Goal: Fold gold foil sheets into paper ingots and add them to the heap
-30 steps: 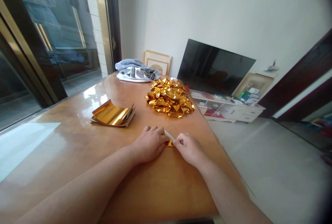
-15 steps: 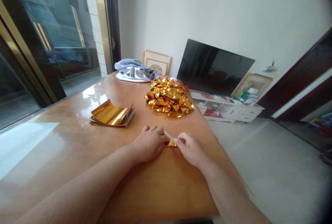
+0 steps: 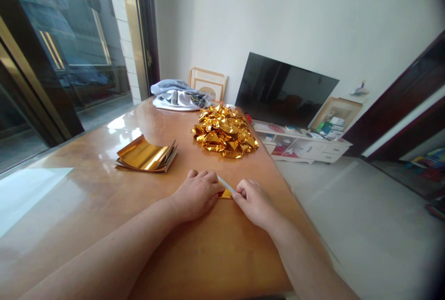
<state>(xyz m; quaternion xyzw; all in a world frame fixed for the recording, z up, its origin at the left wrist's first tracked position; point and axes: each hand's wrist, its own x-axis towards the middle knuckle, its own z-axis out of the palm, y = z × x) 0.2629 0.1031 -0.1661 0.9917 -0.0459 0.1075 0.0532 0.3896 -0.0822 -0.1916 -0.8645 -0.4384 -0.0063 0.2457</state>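
Note:
A small piece of gold foil paper (image 3: 225, 191) lies on the wooden table (image 3: 215, 253), partly folded, its white underside showing. My left hand (image 3: 196, 194) lies on it with fingers curled down, pressing it to the table and hiding most of it. My right hand (image 3: 253, 202) pinches the paper's right edge between thumb and fingers. A stack of flat gold foil sheets (image 3: 146, 157) sits to the left. Beyond my hands is a heap of folded gold foil pieces (image 3: 225, 131).
A bundle of grey and white cloth (image 3: 179, 95) rests at the table's far end. The table's right edge runs close past my right hand. A dark television (image 3: 285, 91) on a low white cabinet (image 3: 306, 144) stands on the floor beyond. Glass doors (image 3: 52, 59) fill the left.
Both hands stay on the small gold paper with hardly any movement. The view has shifted slightly to the right.

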